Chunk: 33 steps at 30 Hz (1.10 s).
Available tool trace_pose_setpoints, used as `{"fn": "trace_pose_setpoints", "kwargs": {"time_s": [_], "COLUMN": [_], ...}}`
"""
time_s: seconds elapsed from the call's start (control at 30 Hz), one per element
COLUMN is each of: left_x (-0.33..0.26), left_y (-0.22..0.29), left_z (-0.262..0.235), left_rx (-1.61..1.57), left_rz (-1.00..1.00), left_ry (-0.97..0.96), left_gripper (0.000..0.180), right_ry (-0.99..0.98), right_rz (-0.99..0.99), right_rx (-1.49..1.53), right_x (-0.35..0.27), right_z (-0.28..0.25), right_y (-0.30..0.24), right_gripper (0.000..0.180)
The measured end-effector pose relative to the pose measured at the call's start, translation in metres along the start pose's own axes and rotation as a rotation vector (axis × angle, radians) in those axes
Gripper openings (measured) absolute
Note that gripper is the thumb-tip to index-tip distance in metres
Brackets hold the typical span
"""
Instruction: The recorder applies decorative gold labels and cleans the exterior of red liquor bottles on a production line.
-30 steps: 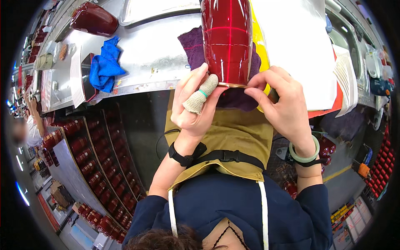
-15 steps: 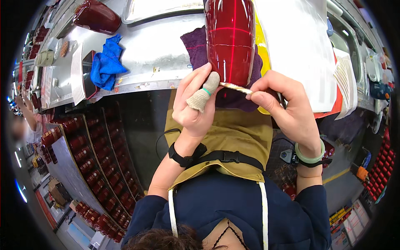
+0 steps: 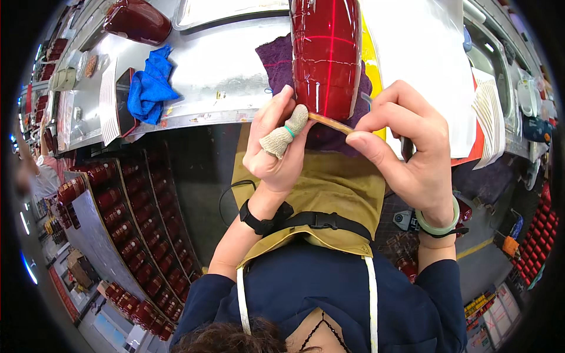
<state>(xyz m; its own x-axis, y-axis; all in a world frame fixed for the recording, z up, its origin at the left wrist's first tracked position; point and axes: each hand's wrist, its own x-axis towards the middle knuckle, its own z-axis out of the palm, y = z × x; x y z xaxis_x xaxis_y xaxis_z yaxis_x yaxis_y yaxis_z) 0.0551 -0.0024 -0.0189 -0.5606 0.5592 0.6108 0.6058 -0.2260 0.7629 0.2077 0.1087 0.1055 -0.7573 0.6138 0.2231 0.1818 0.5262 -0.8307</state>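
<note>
Across the metal worktop [image 3: 218, 76], the glossy red vessel [image 3: 326, 65] lies over purple cloth [image 3: 275, 62]; at its near end, the left hand [image 3: 271, 159], fingers bent upward, and arched right hand [image 3: 415, 147] pinch a narrow strip's [image 3: 331, 122] opposite ends.

With the vessel [image 3: 326, 76] as the clock's centre, a strip [image 3: 331, 122] is at 6 o'clock, just beside the near end; whether the two touch cannot be told. The strip stretches between the left hand [image 3: 265, 167], at 7 o'clock, and the right hand [image 3: 421, 167], between 4 and 5 o'clock. Under the vessel is a cloth [image 3: 276, 62], which comes out toward 8 and 6 o'clock. On the surface [image 3: 218, 70], a second cloth [image 3: 152, 85] lies near 9 o'clock, a second vessel [image 3: 137, 22] between 9 and 10, a tray [image 3: 229, 9] at 10, and a sheet [image 3: 424, 65] at 3. Lower, toward 8 o'clock, stands a rack [image 3: 109, 235] with rows of vessels [image 3: 113, 203] in it.
</note>
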Motion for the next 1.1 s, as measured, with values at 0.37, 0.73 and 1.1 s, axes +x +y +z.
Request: {"fn": "trace_pose_setpoints", "kwargs": {"time_s": [0.37, 0.73, 1.1], "left_x": [0.001, 0.006, 0.02], "left_y": [0.0, 0.007, 0.002], "left_z": [0.001, -0.004, 0.001], "left_rx": [0.043, 0.228, 0.1], "left_rz": [0.059, 0.173, 0.318], "left_ry": [0.007, -0.082, -0.125], "left_gripper": [0.032, 0.032, 0.033], "right_ry": [0.033, 0.039, 0.045], "right_rz": [0.205, 0.236, 0.24], "right_rx": [-0.194, -0.153, -0.144], "right_x": [-0.013, -0.015, -0.016], "right_z": [-0.005, 0.001, 0.006], "right_y": [0.022, 0.035, 0.037], "right_gripper": [0.014, 0.015, 0.016]}}
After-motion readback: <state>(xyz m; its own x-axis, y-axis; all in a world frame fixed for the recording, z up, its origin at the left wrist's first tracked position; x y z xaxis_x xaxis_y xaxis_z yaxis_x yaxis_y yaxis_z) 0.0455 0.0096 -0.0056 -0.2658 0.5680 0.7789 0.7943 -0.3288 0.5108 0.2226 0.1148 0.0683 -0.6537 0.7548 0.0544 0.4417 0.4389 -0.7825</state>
